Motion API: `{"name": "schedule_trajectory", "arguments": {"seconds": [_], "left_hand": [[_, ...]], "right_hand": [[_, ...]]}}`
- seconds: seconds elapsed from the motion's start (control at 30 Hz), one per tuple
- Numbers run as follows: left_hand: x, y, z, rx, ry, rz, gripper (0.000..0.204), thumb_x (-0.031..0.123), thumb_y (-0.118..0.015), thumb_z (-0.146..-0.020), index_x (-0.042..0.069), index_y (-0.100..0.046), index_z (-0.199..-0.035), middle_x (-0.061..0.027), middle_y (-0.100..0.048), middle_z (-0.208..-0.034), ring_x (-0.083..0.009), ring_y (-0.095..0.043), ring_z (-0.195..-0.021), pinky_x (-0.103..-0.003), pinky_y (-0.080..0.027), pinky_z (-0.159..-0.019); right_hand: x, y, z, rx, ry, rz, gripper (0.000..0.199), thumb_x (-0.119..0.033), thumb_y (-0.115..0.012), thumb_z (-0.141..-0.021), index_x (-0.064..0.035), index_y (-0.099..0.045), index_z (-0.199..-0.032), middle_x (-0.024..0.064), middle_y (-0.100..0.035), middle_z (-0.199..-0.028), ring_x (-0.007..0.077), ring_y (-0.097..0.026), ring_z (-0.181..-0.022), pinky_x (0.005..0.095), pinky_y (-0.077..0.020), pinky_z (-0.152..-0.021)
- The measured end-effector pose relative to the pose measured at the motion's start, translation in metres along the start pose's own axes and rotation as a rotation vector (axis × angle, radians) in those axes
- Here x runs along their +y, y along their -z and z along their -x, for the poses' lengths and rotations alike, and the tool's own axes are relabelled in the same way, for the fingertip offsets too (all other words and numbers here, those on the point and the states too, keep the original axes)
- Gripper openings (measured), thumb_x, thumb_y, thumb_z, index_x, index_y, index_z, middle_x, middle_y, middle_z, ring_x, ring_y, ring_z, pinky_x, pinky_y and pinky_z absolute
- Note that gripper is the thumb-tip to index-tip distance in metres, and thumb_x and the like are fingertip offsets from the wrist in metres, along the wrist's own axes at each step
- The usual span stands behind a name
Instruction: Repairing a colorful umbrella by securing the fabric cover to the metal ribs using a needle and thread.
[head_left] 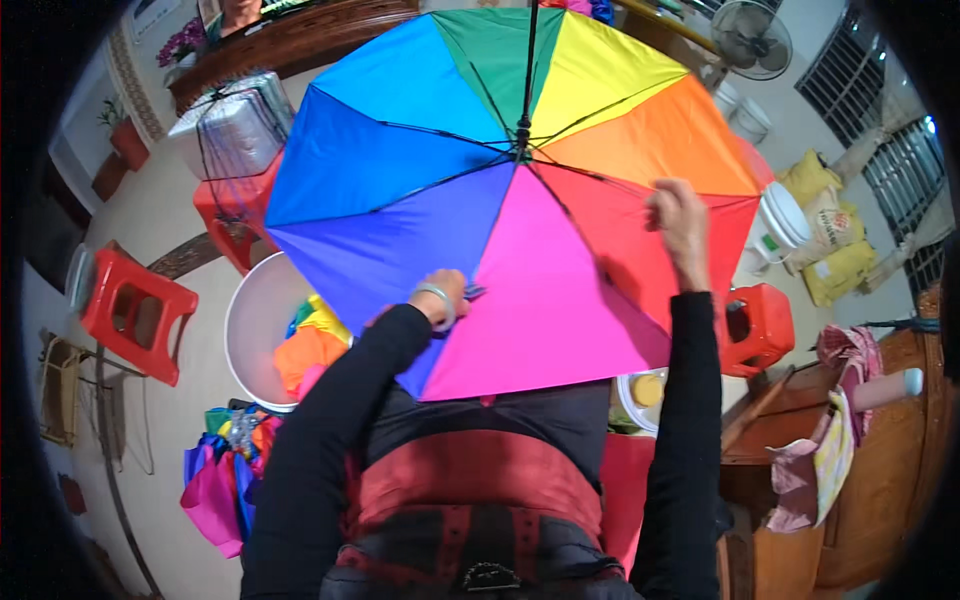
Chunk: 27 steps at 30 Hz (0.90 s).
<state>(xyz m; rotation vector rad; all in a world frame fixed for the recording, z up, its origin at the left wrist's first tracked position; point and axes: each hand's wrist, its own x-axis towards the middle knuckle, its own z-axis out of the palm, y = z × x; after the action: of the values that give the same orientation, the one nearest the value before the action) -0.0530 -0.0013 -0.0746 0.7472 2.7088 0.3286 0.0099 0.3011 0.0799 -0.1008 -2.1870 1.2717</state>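
Spread open before me, inside up, is a rainbow umbrella [570, 290] with panels from blue and green to yellow, orange, red, pink and purple. Its black shaft [527, 70] points away from me, and thin black ribs fan out from the hub. My left hand [440, 298], wearing a pale bangle, is closed on a pinch of the canopy near the seam between purple and pink. A small fold of cloth sticks out past its fingers. Over the red panel, my right hand [680, 228] is raised with curled fingers; whatever they may hold is too small to make out.
To the left stands a white tub [250, 330] with colourful cloth in it, beside more folded umbrellas [225, 470]. Red stools [140, 315] stand on both sides, one bearing a plastic-wrapped bundle [235, 130]. A white bucket [783, 222] and yellow sacks [835, 240] are at right.
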Motion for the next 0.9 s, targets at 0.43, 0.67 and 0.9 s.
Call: {"name": "schedule_trajectory", "arguments": {"seconds": [0.43,0.67,0.9], "left_hand": [[-0.042,0.106,-0.009,0.338,0.018,-0.317,0.015,0.011,-0.055,-0.074,0.003,-0.065,-0.081,-0.0194,-0.062,-0.085,-0.0298,-0.062,-0.079,-0.036,-0.050,-0.065],[0.106,0.183,0.110,0.096,-0.471,1.183,0.025,0.020,-0.044,-0.089,0.000,-0.059,-0.094,-0.0017,-0.055,-0.063,-0.0091,-0.049,-0.050,-0.023,-0.039,-0.046],[0.155,0.203,0.194,0.088,-0.928,1.670,0.016,0.014,-0.051,-0.084,-0.001,-0.056,-0.082,-0.0093,-0.051,-0.061,-0.0183,-0.052,-0.055,-0.030,-0.040,-0.045]], "right_hand": [[0.062,0.145,0.089,0.237,0.045,0.937,0.008,-0.009,-0.049,-0.080,-0.0024,-0.051,-0.076,0.0218,-0.056,-0.068,0.0373,-0.055,-0.064,0.0427,-0.0419,-0.054],[0.047,0.140,0.110,0.318,0.018,0.922,0.008,-0.010,-0.050,-0.080,-0.0026,-0.053,-0.080,0.0221,-0.055,-0.067,0.0378,-0.055,-0.062,0.0429,-0.0429,-0.055],[0.044,0.123,0.113,0.410,-0.041,0.761,0.007,-0.009,-0.051,-0.079,-0.0024,-0.053,-0.081,0.0208,-0.056,-0.070,0.0374,-0.056,-0.064,0.0413,-0.0433,-0.057]]}}
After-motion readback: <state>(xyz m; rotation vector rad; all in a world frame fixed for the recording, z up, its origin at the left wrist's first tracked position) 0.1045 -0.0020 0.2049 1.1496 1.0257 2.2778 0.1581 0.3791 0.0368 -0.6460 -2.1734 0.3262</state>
